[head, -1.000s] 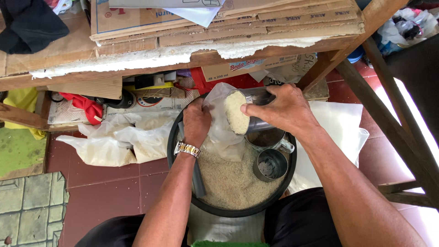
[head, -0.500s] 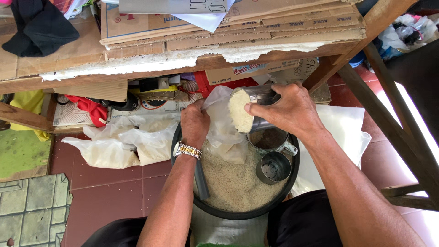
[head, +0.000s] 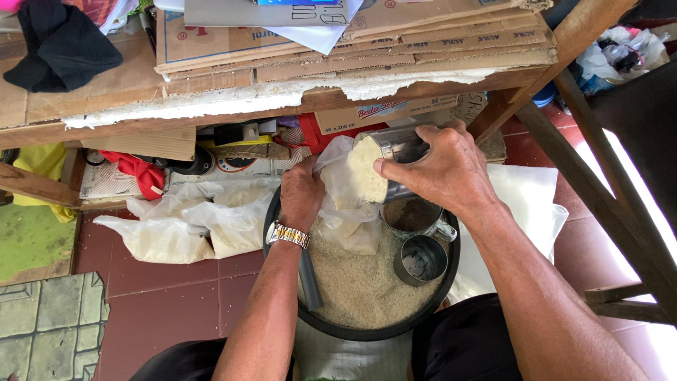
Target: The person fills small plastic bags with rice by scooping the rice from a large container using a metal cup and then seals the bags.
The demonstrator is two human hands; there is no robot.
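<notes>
Dark red floor tiles (head: 176, 296) lie under a wooden table (head: 296, 102) stacked with flattened cardboard (head: 395, 42); a green stone-pattern mat (head: 49, 328) sits at left, daylight falling at right

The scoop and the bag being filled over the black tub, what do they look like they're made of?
The scoop in the right hand looks like shiny metal: silvery, with reflections. The bag, held open by the left hand, seems thin clear plastic, crinkled and see-through. The tub looks like matte black plastic, though that's uncertain.
</notes>
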